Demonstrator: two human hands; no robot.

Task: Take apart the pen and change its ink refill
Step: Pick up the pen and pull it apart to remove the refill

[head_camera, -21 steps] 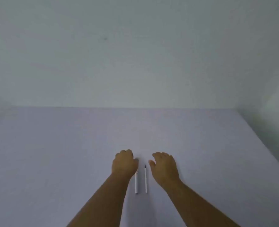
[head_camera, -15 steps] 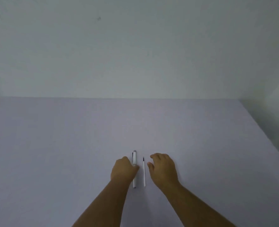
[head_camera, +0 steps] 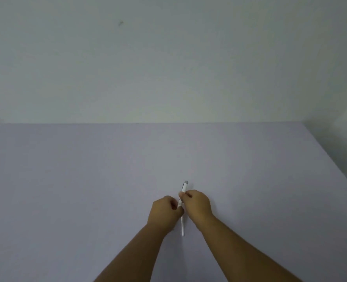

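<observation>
Head view, looking down over a pale lilac bench [head_camera: 87, 180], bare apart from the work at its near middle. Both hands up together there, just touching. Left hand [head_camera: 165, 212] curled shut, thumb and fingers pinching the lower part of the pen [head_camera: 184, 187]. Right hand [head_camera: 198, 204] closed too, fingertips [head_camera: 183, 194] nipping the barrel just above, so that only the far end pokes out beyond the knuckles, white with a grey cap or button on top. Pen tilted, far end leaning slightly right, raised off the bench as far as can be judged.

Down below the hands, a thin white stick [head_camera: 182, 226], probably the spare ink refill, running near-to-far and lying between the two wrists. Hard to say whether its far end is touched by a hand or simply hidden behind one.

On handling: a light thing, stiff plastic, smooth and likely slick under dry fingers, so best gripped firmly on both halves either side of the joint and twisted in opposite directions, not bent. Likely small loose parts inside, maybe a spring, ready to jump once the barrel opens. Refill itself thin and easy to flex or roll away, better taken by its middle, tip kept off the skin. Disassembly barely begun by the look of it.
</observation>
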